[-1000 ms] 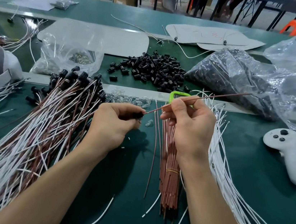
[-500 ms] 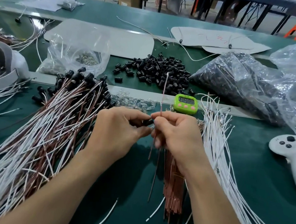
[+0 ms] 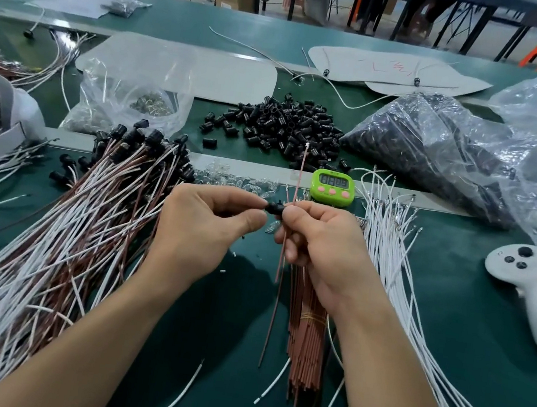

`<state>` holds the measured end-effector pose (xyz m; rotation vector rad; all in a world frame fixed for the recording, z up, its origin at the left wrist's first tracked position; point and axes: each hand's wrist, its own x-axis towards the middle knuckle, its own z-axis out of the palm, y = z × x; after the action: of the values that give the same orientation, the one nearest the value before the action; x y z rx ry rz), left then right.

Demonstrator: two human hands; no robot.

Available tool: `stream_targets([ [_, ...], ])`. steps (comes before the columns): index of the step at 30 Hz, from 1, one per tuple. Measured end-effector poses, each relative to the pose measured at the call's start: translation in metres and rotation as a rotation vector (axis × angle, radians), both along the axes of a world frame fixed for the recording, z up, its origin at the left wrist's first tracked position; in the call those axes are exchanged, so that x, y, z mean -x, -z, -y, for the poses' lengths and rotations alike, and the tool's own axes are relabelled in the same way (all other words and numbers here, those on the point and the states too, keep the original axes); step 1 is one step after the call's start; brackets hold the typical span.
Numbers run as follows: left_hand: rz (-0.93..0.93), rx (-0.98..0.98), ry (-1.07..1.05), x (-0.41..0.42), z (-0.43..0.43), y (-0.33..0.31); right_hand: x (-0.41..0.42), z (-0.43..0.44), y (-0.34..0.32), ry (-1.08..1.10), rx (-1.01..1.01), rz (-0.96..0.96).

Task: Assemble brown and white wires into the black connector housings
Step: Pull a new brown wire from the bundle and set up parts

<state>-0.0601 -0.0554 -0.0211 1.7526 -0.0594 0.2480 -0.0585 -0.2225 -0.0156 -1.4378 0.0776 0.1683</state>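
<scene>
My left hand (image 3: 206,226) pinches a small black connector housing (image 3: 274,208) between thumb and fingertips. My right hand (image 3: 319,244) touches the housing's other end and pinches a brown wire (image 3: 298,180) that stands nearly upright, its metal tip above the fingers and its tail hanging below. A tied bundle of brown wires (image 3: 307,338) lies under my right wrist. Loose white wires (image 3: 388,239) fan out to the right. A heap of loose black housings (image 3: 280,129) lies beyond the hands. Finished brown and white wires with housings (image 3: 61,237) pile up on the left.
A green timer (image 3: 332,187) stands just behind my hands. A white controller (image 3: 529,289) lies at the right. Clear bags of parts (image 3: 438,147) sit at the back right, another clear bag (image 3: 130,99) at the back left. Small clear bulbs (image 3: 239,182) are scattered near the timer.
The brown wire swung from pointing up-right to nearly upright. My right hand moved in against the housing held by my left hand.
</scene>
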Motion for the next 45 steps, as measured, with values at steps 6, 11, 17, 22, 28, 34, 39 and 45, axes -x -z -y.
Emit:
stream_targets([
  [6, 0.035, -0.075, -0.04, 0.003, 0.001, -0.001, 0.0, 0.001, 0.003, -0.012, -0.011, 0.018],
  [11, 0.042, -0.14, -0.065, 0.003, 0.0, 0.001, 0.0, 0.002, 0.005, -0.022, -0.013, 0.054],
  [17, 0.123, -0.318, -0.094, 0.006, 0.0, 0.001, 0.0, -0.001, 0.007, 0.05, 0.072, 0.091],
  [22, 0.175, -0.385, -0.086, 0.009, 0.001, 0.0, 0.001, -0.003, 0.007, 0.064, 0.104, 0.101],
  [28, 0.171, -0.384, -0.103, 0.012, 0.004, -0.001, 0.002, 0.0, 0.007, -0.037, 0.134, 0.109],
  [34, 0.122, -0.306, -0.05, 0.011, 0.006, -0.004, 0.001, 0.003, 0.006, -0.127, 0.162, 0.091],
  [39, -0.018, -0.14, 0.023, 0.006, 0.005, -0.005, 0.002, 0.007, 0.002, -0.195, 0.091, 0.047],
  [45, -0.189, 0.172, 0.08, 0.003, 0.008, -0.009, 0.002, 0.011, -0.004, -0.213, -0.053, -0.023],
])
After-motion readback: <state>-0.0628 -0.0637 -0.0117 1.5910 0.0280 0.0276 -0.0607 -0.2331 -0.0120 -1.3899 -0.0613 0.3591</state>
